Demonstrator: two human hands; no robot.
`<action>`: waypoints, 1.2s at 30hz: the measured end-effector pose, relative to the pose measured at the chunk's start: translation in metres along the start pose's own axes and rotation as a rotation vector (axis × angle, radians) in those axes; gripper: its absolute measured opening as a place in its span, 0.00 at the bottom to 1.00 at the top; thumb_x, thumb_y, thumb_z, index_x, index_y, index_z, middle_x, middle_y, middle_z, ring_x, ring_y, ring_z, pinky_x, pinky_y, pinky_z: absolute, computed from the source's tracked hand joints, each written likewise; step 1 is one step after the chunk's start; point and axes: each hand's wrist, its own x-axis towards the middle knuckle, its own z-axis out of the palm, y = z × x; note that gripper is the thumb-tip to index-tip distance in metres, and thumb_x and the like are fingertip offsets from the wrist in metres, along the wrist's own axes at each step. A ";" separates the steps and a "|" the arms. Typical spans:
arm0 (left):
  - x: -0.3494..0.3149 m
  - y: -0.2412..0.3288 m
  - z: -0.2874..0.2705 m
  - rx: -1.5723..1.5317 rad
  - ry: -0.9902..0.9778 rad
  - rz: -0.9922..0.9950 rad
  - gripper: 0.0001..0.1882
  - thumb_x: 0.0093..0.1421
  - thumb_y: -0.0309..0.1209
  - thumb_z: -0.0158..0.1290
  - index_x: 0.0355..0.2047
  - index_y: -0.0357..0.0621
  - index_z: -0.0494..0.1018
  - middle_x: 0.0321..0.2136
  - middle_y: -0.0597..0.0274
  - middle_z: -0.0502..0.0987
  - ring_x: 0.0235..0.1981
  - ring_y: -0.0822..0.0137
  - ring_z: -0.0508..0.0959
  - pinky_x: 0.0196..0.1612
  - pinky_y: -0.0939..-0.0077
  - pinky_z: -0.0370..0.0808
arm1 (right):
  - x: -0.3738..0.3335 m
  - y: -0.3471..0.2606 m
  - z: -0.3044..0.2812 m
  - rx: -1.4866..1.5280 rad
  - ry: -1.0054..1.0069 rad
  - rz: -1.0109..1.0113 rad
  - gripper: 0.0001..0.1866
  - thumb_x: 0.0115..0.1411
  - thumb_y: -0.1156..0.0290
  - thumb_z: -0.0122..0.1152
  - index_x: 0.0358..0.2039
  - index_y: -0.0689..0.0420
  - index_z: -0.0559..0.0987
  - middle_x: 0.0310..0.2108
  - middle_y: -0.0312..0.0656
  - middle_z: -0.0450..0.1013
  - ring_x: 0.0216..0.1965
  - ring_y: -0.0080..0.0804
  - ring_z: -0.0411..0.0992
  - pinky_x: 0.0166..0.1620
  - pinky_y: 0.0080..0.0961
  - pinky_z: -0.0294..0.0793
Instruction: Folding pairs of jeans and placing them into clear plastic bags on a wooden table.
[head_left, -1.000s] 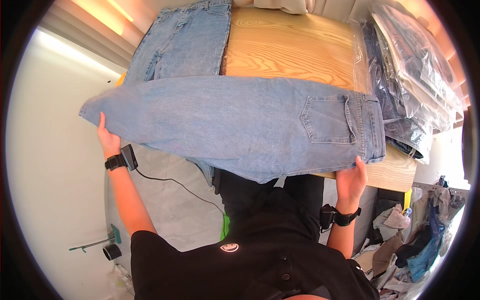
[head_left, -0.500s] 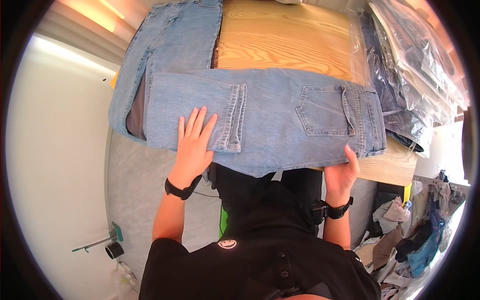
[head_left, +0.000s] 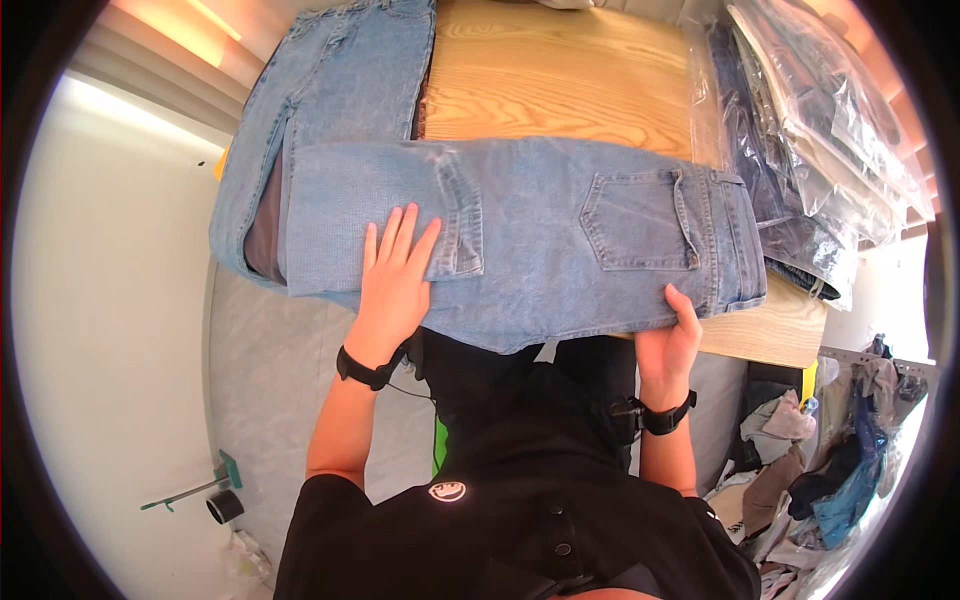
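Folded blue jeans (head_left: 530,240) lie across the near side of the table, with the waistband to the right and a back pocket facing up. One leg is turned back over the left part, its hem creased near the middle. My left hand (head_left: 395,285) rests flat on that turned-back leg beside the hem, fingers spread. At the near edge below the pocket, my right hand (head_left: 668,345) grips the jeans, thumb on top and the other fingers hidden beneath.
A second pair of blue jeans (head_left: 350,85) lies at the far left. Clothes in clear plastic bags (head_left: 820,130) are stacked at the right of the wooden table (head_left: 560,70). Loose garments (head_left: 830,470) heap up at the lower right; a white wall (head_left: 120,280) stands left.
My left hand has slid a little to the right along the folded leg, and the hem has wrinkled. My right hand has shifted slightly left along the near edge.
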 end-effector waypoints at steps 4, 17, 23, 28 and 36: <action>0.002 -0.002 -0.010 -0.272 -0.005 0.024 0.28 0.49 0.29 0.55 0.53 0.42 0.67 0.58 0.49 0.60 0.62 0.51 0.56 0.64 0.50 0.46 | 0.000 0.000 -0.001 -0.010 0.009 -0.008 0.23 0.54 0.76 0.53 0.52 0.65 0.66 0.51 0.44 0.66 0.54 0.38 0.63 0.59 0.35 0.57; 0.001 -0.013 0.004 -0.516 0.137 0.006 0.17 0.53 0.28 0.55 0.43 0.35 0.73 0.45 0.53 0.74 0.53 0.54 0.70 0.59 0.60 0.61 | 0.001 -0.001 -0.002 -0.006 0.015 0.022 0.22 0.54 0.75 0.53 0.50 0.65 0.66 0.50 0.44 0.67 0.53 0.38 0.63 0.58 0.35 0.58; 0.006 0.012 0.007 -1.025 0.309 -0.545 0.14 0.56 0.22 0.50 0.43 0.36 0.73 0.43 0.55 0.76 0.50 0.55 0.72 0.59 0.59 0.60 | -0.001 0.000 -0.002 -0.022 -0.006 0.000 0.23 0.54 0.75 0.53 0.51 0.65 0.66 0.51 0.44 0.66 0.53 0.38 0.63 0.58 0.35 0.57; 0.006 0.007 0.019 -0.408 0.211 -0.001 0.16 0.55 0.23 0.51 0.45 0.38 0.73 0.48 0.57 0.74 0.55 0.56 0.68 0.60 0.56 0.57 | 0.000 -0.002 -0.001 -0.014 -0.008 0.032 0.23 0.54 0.75 0.52 0.52 0.65 0.65 0.52 0.44 0.65 0.54 0.38 0.62 0.59 0.35 0.57; 0.010 0.010 0.007 -0.387 0.172 0.111 0.23 0.47 0.25 0.57 0.46 0.37 0.71 0.48 0.52 0.73 0.54 0.56 0.69 0.58 0.58 0.63 | 0.002 -0.002 -0.001 -0.026 -0.003 0.019 0.24 0.54 0.75 0.52 0.52 0.65 0.65 0.53 0.44 0.65 0.54 0.38 0.61 0.59 0.35 0.56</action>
